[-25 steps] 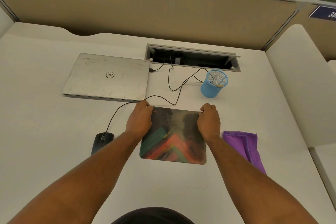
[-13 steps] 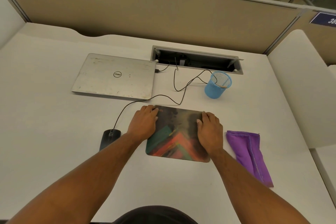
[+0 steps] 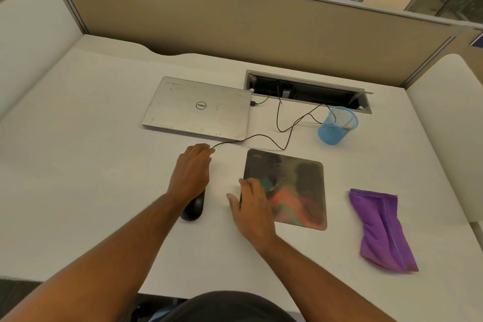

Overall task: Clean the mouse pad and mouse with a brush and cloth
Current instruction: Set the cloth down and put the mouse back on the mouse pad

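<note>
Our left hand (image 3: pixel 192 172) lies flat, fingers loose, over the glossy black mouse (image 3: pixel 194 207); our right hand (image 3: pixel 252 204) spreads across the thin, rounded-corner mouse pad (image 3: pixel 300 185).

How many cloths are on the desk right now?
1. The purple cloth lies folded on the desk, to the right of the mouse pad and apart from it. No other cloth shows.

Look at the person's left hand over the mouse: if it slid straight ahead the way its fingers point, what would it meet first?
Probably the black mouse cable right at the fingertips of the left hand, then the closed laptop just beyond; height above the desk is unclear.
</note>
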A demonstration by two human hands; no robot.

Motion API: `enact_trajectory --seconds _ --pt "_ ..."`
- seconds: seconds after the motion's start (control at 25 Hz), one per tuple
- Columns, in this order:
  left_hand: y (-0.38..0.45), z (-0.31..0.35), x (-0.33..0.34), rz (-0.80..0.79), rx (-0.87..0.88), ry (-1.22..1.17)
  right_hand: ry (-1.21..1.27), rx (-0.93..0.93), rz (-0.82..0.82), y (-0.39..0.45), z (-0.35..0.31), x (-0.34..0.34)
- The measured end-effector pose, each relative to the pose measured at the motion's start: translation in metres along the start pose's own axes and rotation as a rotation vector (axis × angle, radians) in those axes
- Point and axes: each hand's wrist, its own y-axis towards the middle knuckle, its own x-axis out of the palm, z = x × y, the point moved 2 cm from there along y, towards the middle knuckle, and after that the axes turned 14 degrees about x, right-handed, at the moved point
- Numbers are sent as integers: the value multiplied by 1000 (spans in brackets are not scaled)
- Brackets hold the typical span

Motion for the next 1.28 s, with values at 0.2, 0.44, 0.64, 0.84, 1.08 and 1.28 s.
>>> enact_trajectory --seconds 0.2,0.44,0.64,0.84,1.08,1.28 --pt "-45 -46 -9 -10 -97 23 88 24 -215 -17 -62 25" --pt "-84 -64 1 -64 -112 4 23 184 -210 -18 -95 37" --pt "-92 -61 6 -71 -82 -60 -26 244 -179 -16 -103 42" --pt "-93 -61 11 -55 -128 -77 31 274 -188 -14 -101 46" --pt "-95 -61 14 -44 -118 -44 10 224 -80 -13 -67 22" --pt "-94 -60 14 -30 -107 -45 21 370 80 3 -8 -17"
